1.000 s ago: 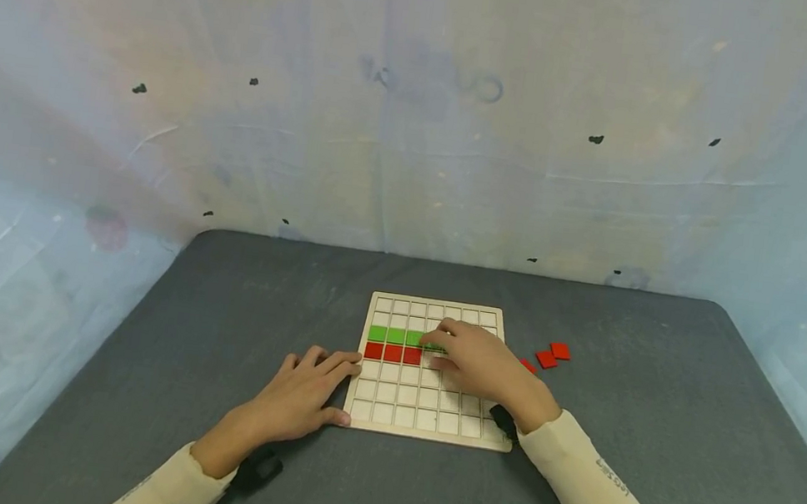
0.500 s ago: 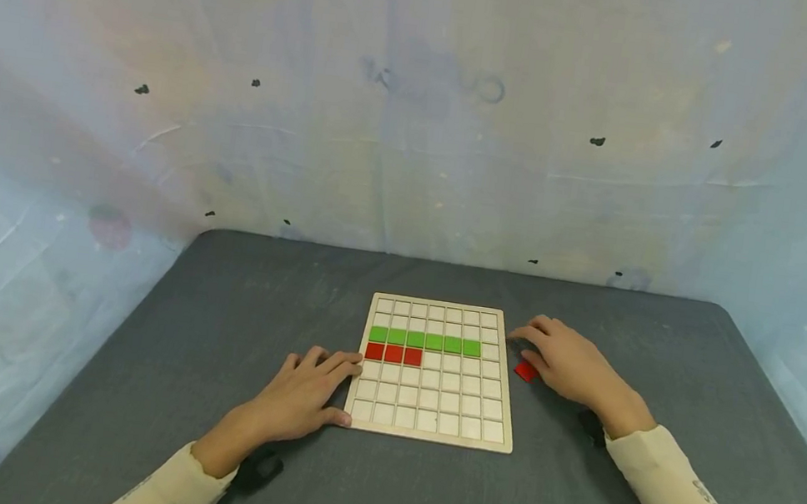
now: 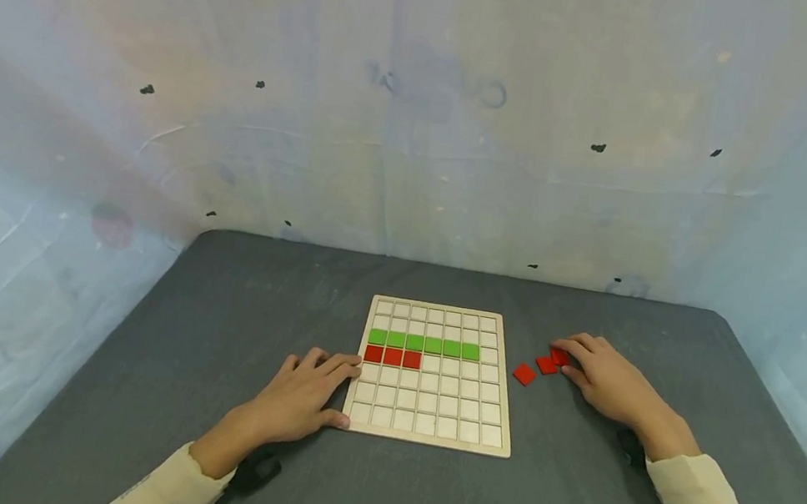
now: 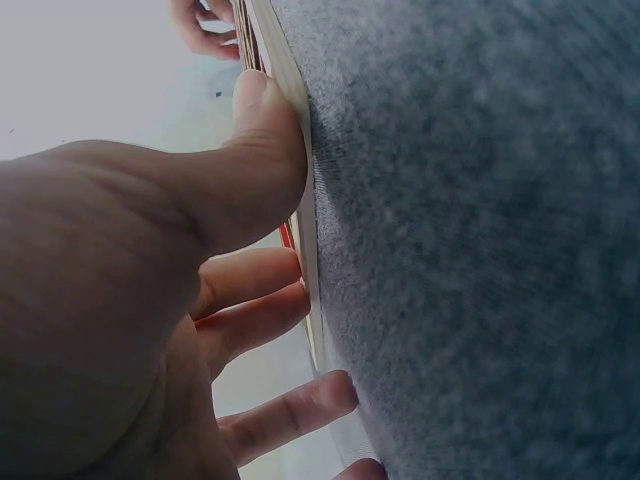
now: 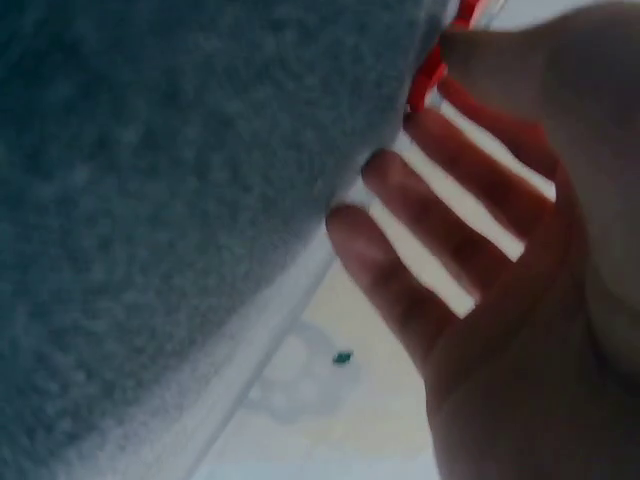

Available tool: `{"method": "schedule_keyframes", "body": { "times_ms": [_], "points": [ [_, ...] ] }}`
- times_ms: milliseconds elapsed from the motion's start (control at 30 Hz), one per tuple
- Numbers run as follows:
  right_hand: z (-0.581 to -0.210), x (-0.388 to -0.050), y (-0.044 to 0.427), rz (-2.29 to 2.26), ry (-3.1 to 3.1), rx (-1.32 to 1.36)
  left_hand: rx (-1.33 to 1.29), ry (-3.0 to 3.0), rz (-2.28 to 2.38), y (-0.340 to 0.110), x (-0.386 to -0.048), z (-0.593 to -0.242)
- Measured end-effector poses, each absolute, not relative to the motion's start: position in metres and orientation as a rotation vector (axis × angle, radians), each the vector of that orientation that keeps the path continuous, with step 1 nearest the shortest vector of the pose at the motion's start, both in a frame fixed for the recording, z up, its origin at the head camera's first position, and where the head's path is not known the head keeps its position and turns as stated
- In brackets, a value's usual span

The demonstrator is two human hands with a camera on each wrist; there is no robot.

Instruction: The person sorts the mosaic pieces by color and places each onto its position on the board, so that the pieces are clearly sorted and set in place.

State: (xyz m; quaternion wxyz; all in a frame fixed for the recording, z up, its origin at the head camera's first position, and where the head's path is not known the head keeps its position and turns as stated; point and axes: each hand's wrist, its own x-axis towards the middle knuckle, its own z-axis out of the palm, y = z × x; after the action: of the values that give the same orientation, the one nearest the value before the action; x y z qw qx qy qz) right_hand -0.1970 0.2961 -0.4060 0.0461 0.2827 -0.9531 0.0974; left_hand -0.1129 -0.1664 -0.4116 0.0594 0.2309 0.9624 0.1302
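The pale wooden grid board (image 3: 426,438) lies flat on the table, with several green tiles (image 3: 433,346) along one row and three red tiles (image 3: 393,357) in the row below. My left hand (image 3: 299,395) rests at the board's left edge; in the left wrist view its thumb and fingers touch that edge. To the right of the board, my right hand (image 3: 610,378) has its thumb and fingers around a loose red tile (image 3: 560,357), partly covered by the hand. Two other loose red tiles lie beside it, a middle tile (image 3: 547,365) and a nearer tile (image 3: 524,374).
A dark grey cloth covers the table (image 3: 373,500). Behind it and at both sides hangs a pale, mottled sheet (image 3: 420,119) with small dark marks. A dark wrist camera (image 3: 631,446) sits under the right wrist.
My right hand has moved from over the board out to the right, past the nearer loose tiles, to the farthest red tile. The left hand has stayed at the board's edge.
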Motion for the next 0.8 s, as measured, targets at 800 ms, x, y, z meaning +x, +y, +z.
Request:
{"method": "schedule_keyframes", "body": {
  "times_ms": [800],
  "points": [
    [-0.409, -0.175, 0.293, 0.193, -2.89, 0.784, 0.686, 2.902, 0.386, -0.167, -0.115, -0.415]
  ]
}}
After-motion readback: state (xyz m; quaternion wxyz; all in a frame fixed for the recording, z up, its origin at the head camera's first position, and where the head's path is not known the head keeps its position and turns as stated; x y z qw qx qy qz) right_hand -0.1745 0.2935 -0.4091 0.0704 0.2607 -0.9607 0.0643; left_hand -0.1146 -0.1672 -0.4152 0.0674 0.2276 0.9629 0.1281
